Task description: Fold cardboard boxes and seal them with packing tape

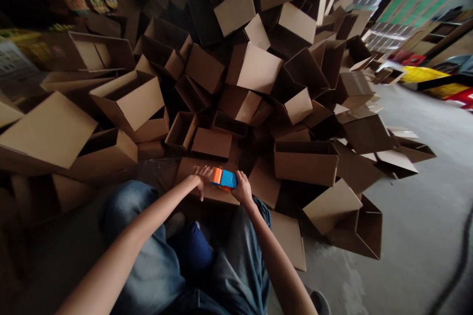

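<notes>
One blue and orange tape gun (224, 178) sits between two grips, above a flat cardboard box (186, 172). The left grip (201, 179) spreads on it, the right grip (242, 188) curls round it. It looks light and stiff; hold its handle.

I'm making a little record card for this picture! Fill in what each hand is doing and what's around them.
Left hand: on the orange end of the tape dispenser
Right hand: on the blue side of the tape dispenser
Under the hands: cardboard box
In front: pile of cardboard boxes
Floor: grey concrete
Person's legs: blue jeans
</notes>
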`<action>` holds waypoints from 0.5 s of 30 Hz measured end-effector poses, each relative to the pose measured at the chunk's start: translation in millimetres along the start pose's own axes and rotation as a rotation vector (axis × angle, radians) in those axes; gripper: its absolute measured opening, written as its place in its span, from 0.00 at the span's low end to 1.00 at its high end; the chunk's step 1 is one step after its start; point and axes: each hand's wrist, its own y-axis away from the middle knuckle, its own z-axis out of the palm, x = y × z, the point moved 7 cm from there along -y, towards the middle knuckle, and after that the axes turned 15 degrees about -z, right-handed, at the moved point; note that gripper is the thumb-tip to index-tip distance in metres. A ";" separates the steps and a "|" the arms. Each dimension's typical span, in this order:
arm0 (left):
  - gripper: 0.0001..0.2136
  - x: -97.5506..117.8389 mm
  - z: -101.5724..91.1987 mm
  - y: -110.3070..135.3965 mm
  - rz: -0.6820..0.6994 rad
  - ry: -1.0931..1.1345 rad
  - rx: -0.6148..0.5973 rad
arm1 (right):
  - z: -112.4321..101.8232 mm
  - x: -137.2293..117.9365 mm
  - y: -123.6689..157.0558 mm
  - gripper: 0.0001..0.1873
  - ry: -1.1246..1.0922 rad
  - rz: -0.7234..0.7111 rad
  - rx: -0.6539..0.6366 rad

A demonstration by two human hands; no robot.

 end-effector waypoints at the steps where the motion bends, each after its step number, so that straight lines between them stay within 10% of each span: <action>1: 0.55 2.5 5.8 4.6 0.029 -0.069 -0.022 | 0.1 -0.2 0.0 0.24 0.000 0.001 -0.001; 15: 0.62 -44.5 -6.0 18.4 0.060 -0.196 0.005 | 27.4 -55.5 -6.1 0.30 0.009 0.045 -0.001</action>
